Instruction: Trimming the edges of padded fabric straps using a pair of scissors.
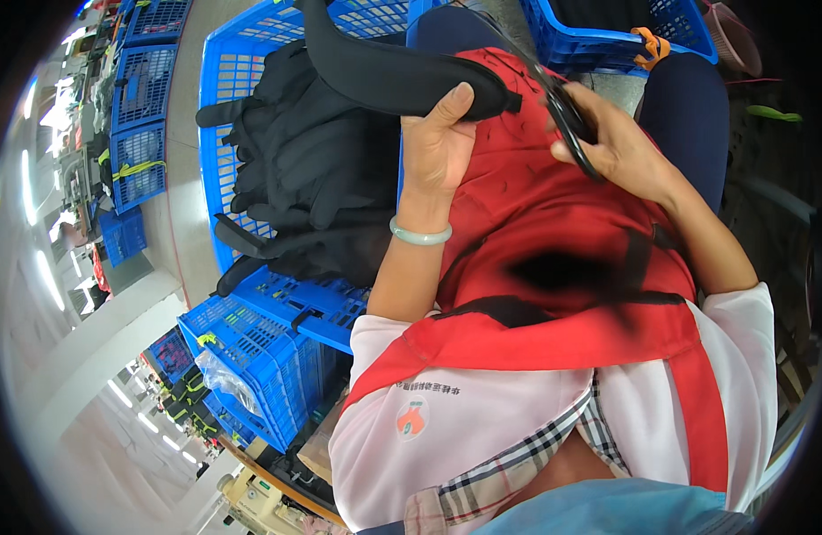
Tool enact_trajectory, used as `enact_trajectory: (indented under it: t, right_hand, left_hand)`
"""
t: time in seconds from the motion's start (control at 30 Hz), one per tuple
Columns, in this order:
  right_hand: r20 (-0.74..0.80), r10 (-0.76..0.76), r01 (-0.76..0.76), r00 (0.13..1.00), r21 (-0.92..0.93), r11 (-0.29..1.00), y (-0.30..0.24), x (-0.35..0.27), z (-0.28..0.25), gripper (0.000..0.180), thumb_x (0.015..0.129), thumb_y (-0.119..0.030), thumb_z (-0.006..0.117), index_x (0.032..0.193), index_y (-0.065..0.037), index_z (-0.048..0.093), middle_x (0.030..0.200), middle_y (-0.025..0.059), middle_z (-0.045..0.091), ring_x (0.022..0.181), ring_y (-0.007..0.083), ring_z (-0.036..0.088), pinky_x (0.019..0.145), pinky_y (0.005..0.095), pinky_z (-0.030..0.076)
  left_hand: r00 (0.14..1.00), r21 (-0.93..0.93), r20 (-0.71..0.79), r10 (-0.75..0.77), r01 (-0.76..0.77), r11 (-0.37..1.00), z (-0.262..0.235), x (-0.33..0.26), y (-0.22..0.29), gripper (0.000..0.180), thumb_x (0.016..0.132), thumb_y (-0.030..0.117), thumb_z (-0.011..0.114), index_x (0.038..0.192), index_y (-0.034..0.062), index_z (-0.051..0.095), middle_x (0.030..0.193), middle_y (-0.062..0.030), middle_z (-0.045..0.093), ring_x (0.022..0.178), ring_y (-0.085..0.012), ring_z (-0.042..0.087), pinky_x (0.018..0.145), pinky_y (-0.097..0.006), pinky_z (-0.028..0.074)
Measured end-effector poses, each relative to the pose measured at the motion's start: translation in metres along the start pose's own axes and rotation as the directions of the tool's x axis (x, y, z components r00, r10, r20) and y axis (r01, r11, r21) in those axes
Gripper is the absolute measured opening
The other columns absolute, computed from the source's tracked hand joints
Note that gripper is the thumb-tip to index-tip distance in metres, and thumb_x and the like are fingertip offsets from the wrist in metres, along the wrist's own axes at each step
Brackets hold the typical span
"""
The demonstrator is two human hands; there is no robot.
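Note:
My left hand (439,143) is closed on a long, curved black padded fabric strip (375,76), with the thumb pressed on top near its rounded end. A small black tab sticks out from that end, toward my right hand. My right hand (616,143) grips black-handled scissors (569,123), whose blades point up and to the left, a little apart from the strip. Whether the blades are parted is hard to make out. Short dark thread scraps are scattered over the red apron (545,196) on my lap.
At my left stands a blue plastic basket (216,98) heaped with similar black strips (295,152). Another blue crate (277,379) sits nearer on that side. Beyond my knees is a blue crate (589,49) with an orange tie (650,45). More blue crates (143,85) line the far left.

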State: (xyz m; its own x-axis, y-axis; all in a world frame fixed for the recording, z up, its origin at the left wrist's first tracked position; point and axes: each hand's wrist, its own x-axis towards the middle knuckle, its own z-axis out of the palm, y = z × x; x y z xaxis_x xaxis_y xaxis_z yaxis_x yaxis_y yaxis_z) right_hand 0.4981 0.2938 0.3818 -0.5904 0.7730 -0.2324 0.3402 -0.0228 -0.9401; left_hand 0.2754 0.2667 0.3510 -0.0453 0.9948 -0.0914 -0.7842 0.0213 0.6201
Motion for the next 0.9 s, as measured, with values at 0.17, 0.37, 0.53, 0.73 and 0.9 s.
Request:
enact_trajectory:
  t: [0.17,0.37,0.53,0.73,0.9]
  right_hand:
    - [0.066,-0.003,0.006,0.998,-0.033,0.999,0.007,-0.017,-0.001,0.068,0.068,-0.040,0.083,0.110,-0.002,0.046,0.082,0.0010,0.042,0.074,0.0140,0.038,0.068,0.0285,0.038]
    - [0.101,0.018,-0.005,0.995,-0.126,0.992,0.006,-0.014,-0.003,0.073,0.064,-0.045,0.084,0.108,-0.002,0.045,0.079,0.0015,0.040,0.072,0.0160,0.036,0.065,0.0297,0.036]
    - [0.200,0.012,0.004,0.980,-0.082,0.997,-0.001,-0.013,-0.003,0.058,0.074,-0.043,0.079,0.102,-0.002,0.049,0.075,0.0055,0.042,0.071,0.0195,0.044,0.066,0.0334,0.040]
    - [0.258,0.147,-0.174,0.955,0.083,0.981,0.013,-0.011,-0.003,0.053,0.076,-0.045,0.077,0.092,-0.003,0.049,0.073,0.0010,0.036,0.067,0.0129,0.035,0.060,0.0296,0.033]
    - [0.254,-0.020,0.021,0.967,0.000,1.000,0.012,-0.012,-0.001,0.052,0.077,-0.046,0.076,0.091,-0.003,0.050,0.074,0.0009,0.036,0.067,0.0124,0.037,0.059,0.0291,0.034]
  left_hand:
    - [1.000,0.000,0.009,0.012,-0.012,1.000,0.001,0.000,-0.003,0.022,0.085,-0.006,0.065,0.105,0.0033,0.063,0.099,-0.0063,0.067,0.094,-0.0194,0.066,0.090,-0.035,0.054]
    - [0.999,0.063,0.045,0.022,-0.024,0.998,0.000,-0.003,0.000,0.022,0.084,-0.007,0.065,0.104,0.0025,0.063,0.099,-0.0073,0.067,0.093,-0.0199,0.066,0.090,-0.035,0.054]
    - [0.997,0.071,0.077,-0.007,0.002,0.997,-0.006,-0.006,0.001,0.030,0.084,-0.009,0.063,0.111,0.0047,0.060,0.104,-0.0048,0.065,0.100,-0.0190,0.063,0.096,-0.037,0.051]
    - [0.995,0.067,0.099,-0.016,0.010,0.998,-0.011,-0.007,0.000,0.031,0.085,-0.009,0.063,0.112,0.0050,0.060,0.105,-0.0046,0.064,0.102,-0.0182,0.062,0.097,-0.036,0.049]
    - [0.994,0.097,0.105,-0.029,0.019,0.995,-0.011,-0.008,0.000,0.031,0.085,-0.009,0.062,0.113,0.0058,0.060,0.105,-0.0043,0.064,0.101,-0.0185,0.063,0.097,-0.036,0.050]
